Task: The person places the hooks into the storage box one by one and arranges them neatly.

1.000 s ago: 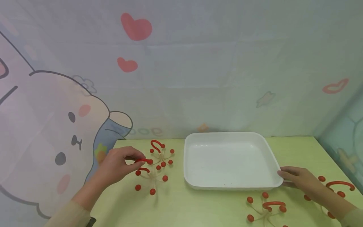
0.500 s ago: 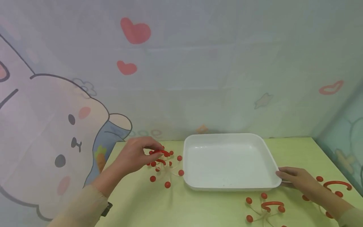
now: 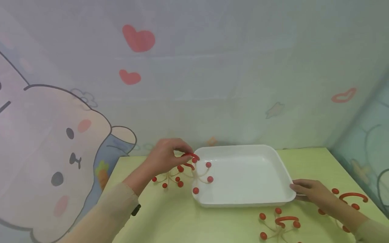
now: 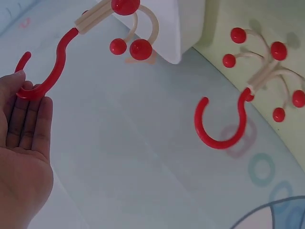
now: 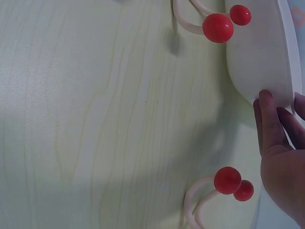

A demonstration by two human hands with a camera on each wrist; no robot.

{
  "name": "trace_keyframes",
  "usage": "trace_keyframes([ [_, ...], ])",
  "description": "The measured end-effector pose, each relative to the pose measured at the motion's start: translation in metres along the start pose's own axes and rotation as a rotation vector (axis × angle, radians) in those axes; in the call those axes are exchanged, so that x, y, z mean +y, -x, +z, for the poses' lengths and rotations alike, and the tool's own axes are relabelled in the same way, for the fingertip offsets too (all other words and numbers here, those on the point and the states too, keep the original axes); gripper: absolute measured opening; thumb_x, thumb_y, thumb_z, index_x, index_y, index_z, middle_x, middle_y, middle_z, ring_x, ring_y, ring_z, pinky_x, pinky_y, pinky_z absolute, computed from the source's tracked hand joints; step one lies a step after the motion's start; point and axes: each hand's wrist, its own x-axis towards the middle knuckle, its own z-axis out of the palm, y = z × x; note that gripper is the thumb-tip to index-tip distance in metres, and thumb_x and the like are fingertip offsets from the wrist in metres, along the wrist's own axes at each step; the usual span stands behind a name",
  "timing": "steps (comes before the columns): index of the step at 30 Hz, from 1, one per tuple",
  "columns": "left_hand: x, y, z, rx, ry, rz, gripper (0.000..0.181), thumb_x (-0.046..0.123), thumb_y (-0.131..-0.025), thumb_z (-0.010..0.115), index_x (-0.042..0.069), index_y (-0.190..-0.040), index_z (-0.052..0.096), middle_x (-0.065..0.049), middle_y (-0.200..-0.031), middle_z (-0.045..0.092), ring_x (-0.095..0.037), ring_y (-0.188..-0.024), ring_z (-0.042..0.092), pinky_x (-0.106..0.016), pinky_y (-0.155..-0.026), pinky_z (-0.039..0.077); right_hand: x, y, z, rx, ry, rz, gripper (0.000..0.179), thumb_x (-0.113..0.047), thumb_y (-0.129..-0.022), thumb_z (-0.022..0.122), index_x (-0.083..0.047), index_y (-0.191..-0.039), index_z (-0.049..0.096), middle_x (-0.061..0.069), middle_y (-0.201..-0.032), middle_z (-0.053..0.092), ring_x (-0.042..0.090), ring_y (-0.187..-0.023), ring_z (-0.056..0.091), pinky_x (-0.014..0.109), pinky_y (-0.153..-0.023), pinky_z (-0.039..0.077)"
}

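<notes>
Count records four red-tipped massagers (image 4: 263, 77), one white tray (image 3: 240, 177) and one table (image 3: 225, 224). Also counted: one left hand (image 3: 165, 157), one right hand (image 3: 313, 191).

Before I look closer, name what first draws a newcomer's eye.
Probably the huge cartoon rabbit on the left of the backdrop. Next, the white tray on the table, gripped at its right end by the right hand, and the red-balled hooked tool that the left hand pinches near the tray's left end.
</notes>
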Motion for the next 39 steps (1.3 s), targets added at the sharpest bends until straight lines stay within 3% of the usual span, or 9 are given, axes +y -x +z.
trace_keyframes([
  [9,0.0,-0.036,0.023,-0.047,0.044,0.01,0.012,0.012,-0.094,0.082,0.016,-0.105,0.084,0.01,-0.098,0.079,-0.009,-0.093,0.07,-0.027,-0.085,0.061,0.001,0.0,0.001,0.006,0.008,0.0,0.066,-0.032,-0.108,0.066,0.021,-0.144,0.049,0.035,-0.141,0.06,0.031,-0.115,0.073,0.041,-0.094,0.064],
  [15,-0.005,-0.051,0.039,-0.059,0.057,0.031,0.013,0.01,-0.095,0.082,0.014,-0.107,0.084,0.007,-0.099,0.08,-0.011,-0.095,0.073,-0.026,-0.087,0.061,0.001,0.0,0.002,0.015,0.029,0.008,0.068,-0.034,-0.108,0.067,0.02,-0.145,0.049,0.036,-0.143,0.059,0.032,-0.115,0.073,0.04,-0.094,0.064],
  [24,-0.008,-0.07,0.051,-0.065,0.065,0.029,0.013,0.01,-0.095,0.083,0.012,-0.107,0.084,0.004,-0.103,0.08,-0.013,-0.099,0.076,-0.024,-0.088,0.061,0.0,0.002,0.002,0.028,0.02,0.004,0.067,-0.032,-0.107,0.068,0.02,-0.144,0.05,0.035,-0.141,0.06,0.03,-0.113,0.074,0.039,-0.093,0.064],
  [33,-0.015,-0.083,0.065,-0.073,0.086,-0.059,0.011,0.011,-0.096,0.082,0.014,-0.106,0.083,0.004,-0.1,0.08,-0.015,-0.097,0.075,-0.036,-0.093,0.064,-0.002,0.002,0.002,0.033,0.036,0.009,0.067,-0.034,-0.106,0.069,0.02,-0.143,0.051,0.034,-0.139,0.062,0.031,-0.113,0.074,0.041,-0.093,0.064],
  [39,-0.019,-0.09,0.076,-0.069,0.099,-0.1,0.011,0.012,-0.096,0.082,0.013,-0.106,0.083,0.002,-0.101,0.079,-0.018,-0.098,0.073,-0.036,-0.093,0.064,-0.002,0.001,0.003,0.046,0.043,0.023,0.067,-0.034,-0.106,0.069,0.019,-0.143,0.052,0.033,-0.139,0.062,0.029,-0.114,0.073,0.04,-0.092,0.064],
])
